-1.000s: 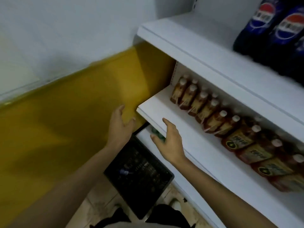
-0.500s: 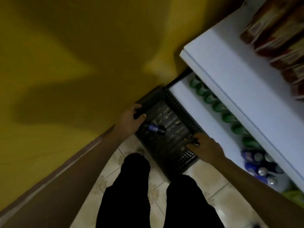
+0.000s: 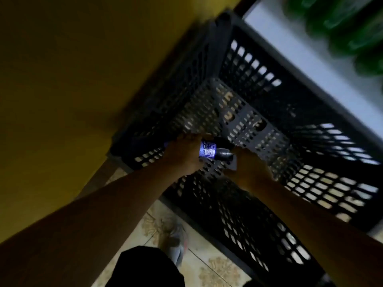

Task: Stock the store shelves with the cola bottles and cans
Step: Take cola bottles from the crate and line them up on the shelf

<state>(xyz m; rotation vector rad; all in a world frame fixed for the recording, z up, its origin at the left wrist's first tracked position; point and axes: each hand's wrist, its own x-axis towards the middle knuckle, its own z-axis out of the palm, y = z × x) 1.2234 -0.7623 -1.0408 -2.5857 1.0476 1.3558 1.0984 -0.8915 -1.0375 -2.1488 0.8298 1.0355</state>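
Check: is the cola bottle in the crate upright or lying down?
Lying down: the cola bottle points its neck sideways inside the crate, left hand gripping it.

A yellow wall (image 3: pixel 62 79) meets patterned floor tiles (image 3: pixel 215 268); blurred green bottles (image 3: pixel 352 27) above.

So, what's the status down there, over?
Left hand grips the cola bottle, lying on the black crate floor. Right hand at its cap end, grip unclear. Way up looks open.
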